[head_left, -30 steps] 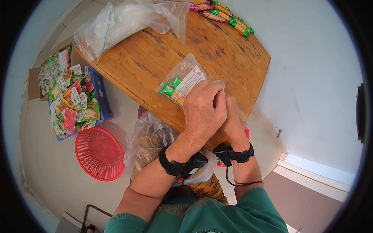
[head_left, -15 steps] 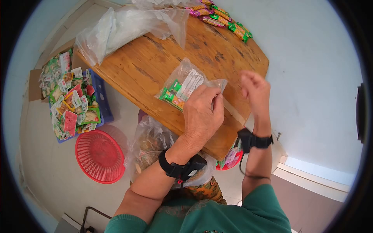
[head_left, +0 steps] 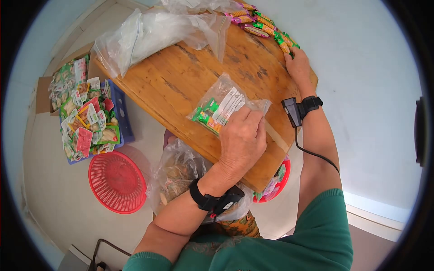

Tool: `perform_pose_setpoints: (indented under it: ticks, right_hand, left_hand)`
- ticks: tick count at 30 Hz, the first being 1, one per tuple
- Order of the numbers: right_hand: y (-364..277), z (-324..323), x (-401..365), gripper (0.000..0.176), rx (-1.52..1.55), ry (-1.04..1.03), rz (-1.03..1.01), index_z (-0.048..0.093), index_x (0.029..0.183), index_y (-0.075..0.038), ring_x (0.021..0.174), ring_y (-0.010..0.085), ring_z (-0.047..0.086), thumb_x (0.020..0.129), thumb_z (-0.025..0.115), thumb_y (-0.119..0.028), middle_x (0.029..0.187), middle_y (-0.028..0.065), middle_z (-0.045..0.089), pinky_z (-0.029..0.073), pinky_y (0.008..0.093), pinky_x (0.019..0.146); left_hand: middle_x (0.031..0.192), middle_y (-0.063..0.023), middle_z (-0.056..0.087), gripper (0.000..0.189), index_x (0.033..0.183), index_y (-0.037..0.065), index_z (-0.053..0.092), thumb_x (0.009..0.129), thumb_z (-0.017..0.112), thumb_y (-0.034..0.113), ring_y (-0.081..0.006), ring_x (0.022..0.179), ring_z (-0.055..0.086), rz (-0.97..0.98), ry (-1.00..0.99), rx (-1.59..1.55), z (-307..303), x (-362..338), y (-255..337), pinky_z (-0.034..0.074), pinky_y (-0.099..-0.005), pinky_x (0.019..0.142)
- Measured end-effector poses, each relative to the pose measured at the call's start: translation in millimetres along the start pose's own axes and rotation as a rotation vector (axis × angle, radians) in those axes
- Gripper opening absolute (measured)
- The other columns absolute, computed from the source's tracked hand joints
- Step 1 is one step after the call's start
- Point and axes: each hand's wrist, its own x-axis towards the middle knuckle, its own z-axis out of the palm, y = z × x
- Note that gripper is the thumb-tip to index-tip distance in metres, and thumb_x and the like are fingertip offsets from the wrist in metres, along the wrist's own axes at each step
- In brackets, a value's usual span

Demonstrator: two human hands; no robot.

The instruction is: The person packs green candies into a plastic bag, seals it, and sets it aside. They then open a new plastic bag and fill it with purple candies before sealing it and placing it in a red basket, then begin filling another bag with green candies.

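Observation:
My left hand (head_left: 243,141) is closed on the open end of a clear plastic bag (head_left: 209,98) with a white printed label. Inside the bag lie green and orange snack packets (head_left: 205,118). At the far right edge of the table, my right hand (head_left: 299,67) has its fingertips around the near end of a green and yellow snack packet (head_left: 282,44). That packet rests against a pile of similar packets (head_left: 253,20), some green and some purple. Both wrists wear black strapped devices.
Large clear bags (head_left: 158,36) cover the far left of the wooden table (head_left: 181,74). On the floor at left stand a blue crate (head_left: 124,117) heaped with food packs and a red basket (head_left: 118,180). Another red basket (head_left: 284,180) sits under the table's near right corner.
My right hand has moved forward from above the table's right side to the packet pile and closed on a packet. My left hand still holds the bag.

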Motion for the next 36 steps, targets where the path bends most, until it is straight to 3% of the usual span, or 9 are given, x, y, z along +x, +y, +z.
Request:
perform_pose_setpoints:
  ticks: [5,7,11,13,17,19,25,36]
  right_hand:
    - [-16.3,-27.1,-18.4,0.027,0.060,-0.074,0.116,0.073,0.104,-0.002,0.088,0.0353,0.068,0.084,0.073,-0.020,0.094,0.0175,0.070,0.053,0.0440,0.078]
    - [-33.6,-57.8,-39.2,0.029,0.187,-0.058,0.233,0.073,0.099,0.000,0.076,0.0279,0.065,0.081,0.075,-0.022,0.084,0.0137,0.069,0.051,0.0384,0.071]
    - [-51.4,-120.0,-105.0,0.026,0.386,-0.070,0.247,0.071,0.104,0.002,0.067,0.0116,0.050,0.081,0.076,-0.011,0.082,0.0054,0.062,0.043,0.0269,0.062]
    - [-59.5,-146.6,-141.3,0.026,0.504,-0.160,0.231,0.070,0.106,0.002,0.067,0.0078,0.048,0.081,0.076,-0.003,0.088,0.0028,0.061,0.041,0.0236,0.061]
    - [-85.0,-179.0,-194.0,0.027,0.597,-0.291,0.246,0.070,0.107,0.003,0.067,0.0071,0.049,0.081,0.075,0.001,0.094,0.0030,0.063,0.042,0.0224,0.061]
    - [-98.1,-180.6,-205.9,0.029,0.676,-0.370,0.283,0.070,0.109,0.003,0.067,0.0064,0.050,0.080,0.075,0.003,0.097,0.0042,0.064,0.043,0.0219,0.060]
    - [-132.3,-155.6,-204.2,0.026,0.754,-0.310,0.288,0.070,0.107,0.003,0.065,0.0059,0.050,0.081,0.073,0.005,0.094,0.0042,0.063,0.043,0.0218,0.058]
    - [-152.4,-139.7,-187.4,0.019,0.829,-0.227,0.376,0.069,0.103,0.005,0.069,0.0058,0.052,0.084,0.069,0.009,0.094,0.0022,0.062,0.044,0.0217,0.060]
  left_hand:
    - [0.078,-0.0145,0.060,0.008,0.089,0.001,0.067,0.082,0.069,-0.002,-0.0350,0.069,0.062,-0.014,-0.004,-0.001,-1.4,0.3,1.3,0.049,-0.0401,0.059]
    - [0.078,-0.0145,0.060,0.008,0.088,0.001,0.067,0.082,0.069,-0.003,-0.0348,0.068,0.062,0.004,0.016,0.004,-1.1,0.4,-0.1,0.049,-0.0402,0.058]
    - [0.078,-0.0146,0.060,0.008,0.088,0.001,0.067,0.082,0.069,-0.003,-0.0338,0.067,0.062,-0.004,0.014,0.004,-1.2,-0.7,1.0,0.048,-0.0399,0.057]
    - [0.081,-0.0143,0.056,0.011,0.087,0.002,0.062,0.080,0.069,-0.001,-0.0363,0.077,0.061,-0.013,-0.013,-0.019,-0.6,-1.9,0.7,0.050,-0.0441,0.063]
    - [0.081,-0.0138,0.057,0.011,0.087,0.002,0.062,0.080,0.070,-0.001,-0.0357,0.077,0.061,-0.003,0.019,-0.036,2.2,-2.9,1.8,0.049,-0.0442,0.062]
    - [0.081,-0.0129,0.061,0.013,0.091,0.002,0.067,0.081,0.069,-0.005,-0.0335,0.068,0.063,0.031,0.044,-0.011,1.5,-2.5,2.7,0.050,-0.0388,0.059]
    - [0.084,-0.0132,0.062,0.016,0.093,0.003,0.067,0.080,0.070,-0.004,-0.0343,0.075,0.064,0.085,0.014,0.035,1.1,-3.6,2.2,0.050,-0.0405,0.061]
    - [0.079,-0.0112,0.057,0.018,0.094,0.005,0.067,0.078,0.071,-0.002,-0.0323,0.070,0.060,0.173,0.028,0.033,3.1,-2.9,1.9,0.049,-0.0407,0.059]
